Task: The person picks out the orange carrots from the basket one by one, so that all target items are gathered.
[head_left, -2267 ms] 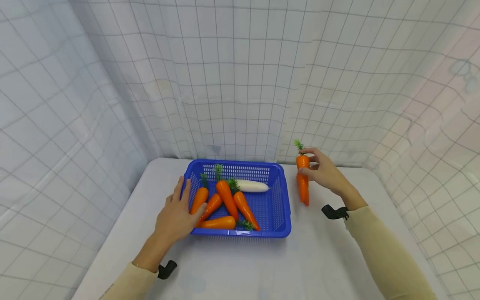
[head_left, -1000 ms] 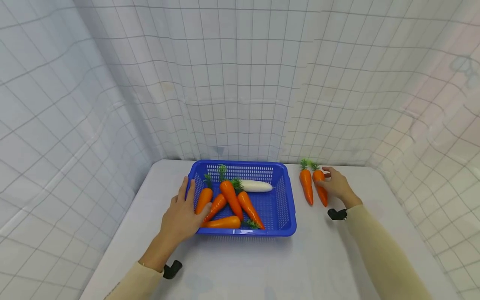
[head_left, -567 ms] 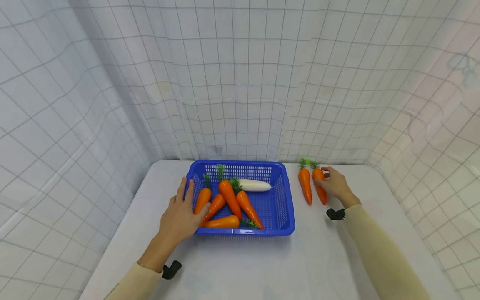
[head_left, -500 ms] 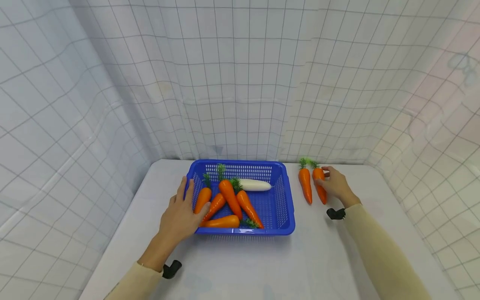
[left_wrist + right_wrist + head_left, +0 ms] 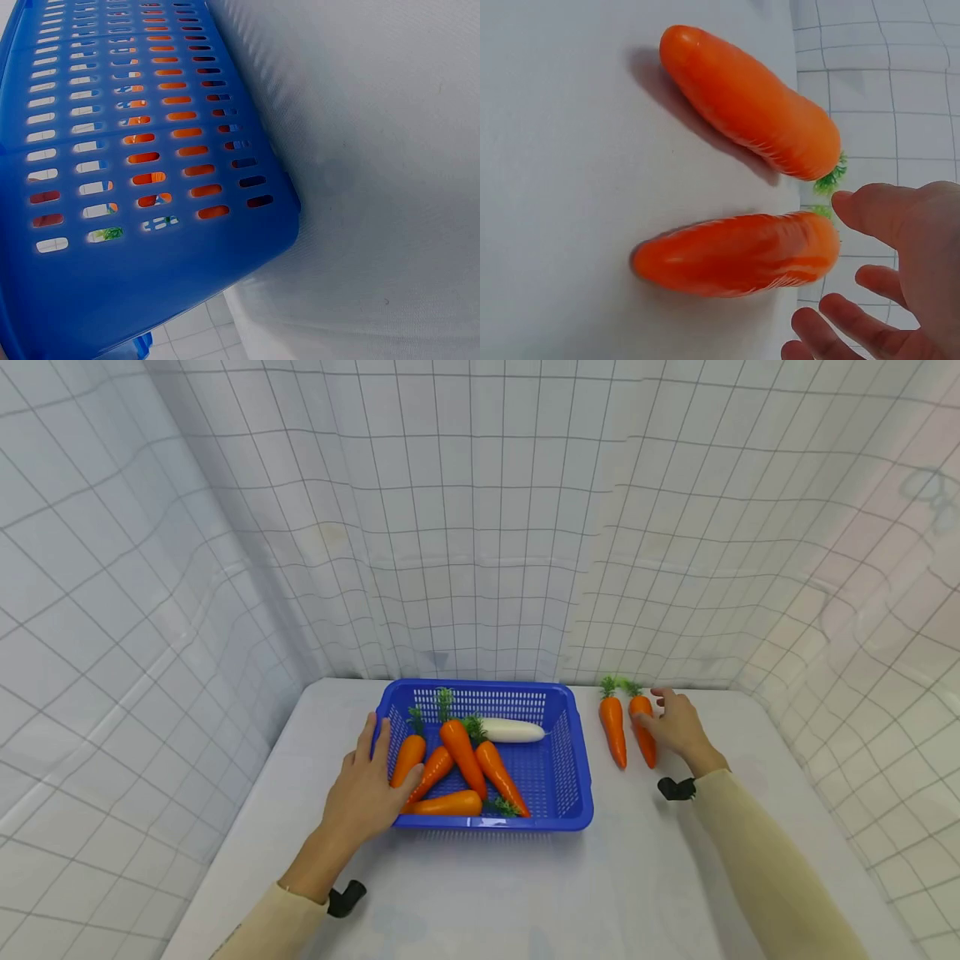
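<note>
Blue plastic basket (image 5: 491,824), perforated walls, on white counter (image 5: 480,902). Left hand (image 5: 363,789) at the basket's left side, fingers straight and spread along the rim, thumb reaching in over the near left corner; not closed round anything that shows

Right hand (image 5: 678,727) well to the right of the basket, thumb and fingers parted in a loose curve, nothing held. Nearest to it, the outer carrot (image 5: 647,747); right wrist view shows a gap between thumb and carrot. Inner carrot (image 5: 612,731) lies between that one and the basket, apart from both. Both on the counter, green tops away from the person, tips toward

In the basket: five carrots (image 5: 462,758), mostly in the left half, some overlapping, one lying along the near wall with its greens to the right. White radish (image 5: 513,731) by the far wall, left end behind carrot greens

Grid-patterned sheets (image 5: 465,527) hang beyond the basket and on both sides of it
</note>
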{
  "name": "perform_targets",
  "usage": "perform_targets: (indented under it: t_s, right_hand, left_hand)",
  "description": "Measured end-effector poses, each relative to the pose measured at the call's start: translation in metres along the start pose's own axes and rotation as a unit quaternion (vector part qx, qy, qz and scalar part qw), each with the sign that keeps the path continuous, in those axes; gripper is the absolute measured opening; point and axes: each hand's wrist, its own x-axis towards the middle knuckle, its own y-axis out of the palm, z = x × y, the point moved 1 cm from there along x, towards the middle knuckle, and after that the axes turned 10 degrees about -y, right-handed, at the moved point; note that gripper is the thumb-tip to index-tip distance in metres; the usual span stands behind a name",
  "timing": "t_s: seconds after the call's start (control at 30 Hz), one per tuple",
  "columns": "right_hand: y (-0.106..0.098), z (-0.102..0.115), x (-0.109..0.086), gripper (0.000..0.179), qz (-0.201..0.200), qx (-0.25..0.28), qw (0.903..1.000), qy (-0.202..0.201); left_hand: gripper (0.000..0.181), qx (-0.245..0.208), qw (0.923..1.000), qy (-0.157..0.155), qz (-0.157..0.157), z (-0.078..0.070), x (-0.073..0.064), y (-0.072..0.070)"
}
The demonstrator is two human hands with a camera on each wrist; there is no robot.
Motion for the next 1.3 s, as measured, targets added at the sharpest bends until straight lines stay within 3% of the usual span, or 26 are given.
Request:
perform_targets:
  t_s: [0.23,0.6,0.9,1.3]
  right_hand:
    - [-0.004,0.021,-0.002,0.071,-0.037,-0.022,0.9983,-0.039]
    - [-0.012,0.086,-0.007,0.067,-0.042,-0.018,0.9939,-0.1]
    - [-0.004,0.142,-0.012,0.07,0.026,-0.036,0.9895,-0.138]
    - [0.029,0.21,-0.007,0.072,0.135,-0.057,0.9654,-0.216]
  left_hand:
    - [0.104,-0.012,0.9999,0.007,0.001,0.002,0.001,0.0]
    - [0.105,-0.016,0.9998,0.008,0.001,0.0,0.001,-0.001]
    - [0.106,-0.009,0.9999,0.006,-0.001,-0.002,0.002,0.0]
    - [0.105,-0.003,1.0,0.003,0.004,-0.001,0.001,-0.001]
